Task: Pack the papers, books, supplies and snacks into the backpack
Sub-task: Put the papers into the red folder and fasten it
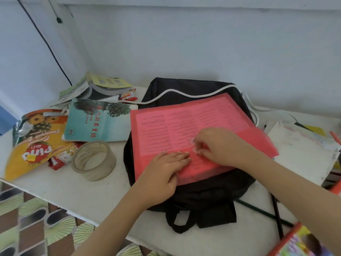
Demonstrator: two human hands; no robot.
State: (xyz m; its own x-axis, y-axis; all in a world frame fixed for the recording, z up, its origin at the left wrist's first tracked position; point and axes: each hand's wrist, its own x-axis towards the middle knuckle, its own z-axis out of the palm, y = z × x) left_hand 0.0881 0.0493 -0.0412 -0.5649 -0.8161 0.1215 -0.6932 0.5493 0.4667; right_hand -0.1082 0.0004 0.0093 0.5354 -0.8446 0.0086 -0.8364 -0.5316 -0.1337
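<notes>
Bottom right, closest to you: corner of a colourful book (pixel 302 242). Your L hand (pixel 166 167) lies flat on the red folder (pixel 184 122), grip wide, fingers straight & pressing down. Your R hand (pixel 217 145) has a narrow grip, fingertips curled, pinching the folder at its small pale clasp. Folder, w/ printed sheets inside, sits on top of the black backpack (pixel 203 196), which lies flat on the white table (pixel 73 189). Left of the backpack: tape roll (pixel 94 160), teal book (pixel 99 121), yellow snack bag (pixel 36 143), more books (pixel 103 87) behind. White notebook (pixel 302 150) lies to the right.
</notes>
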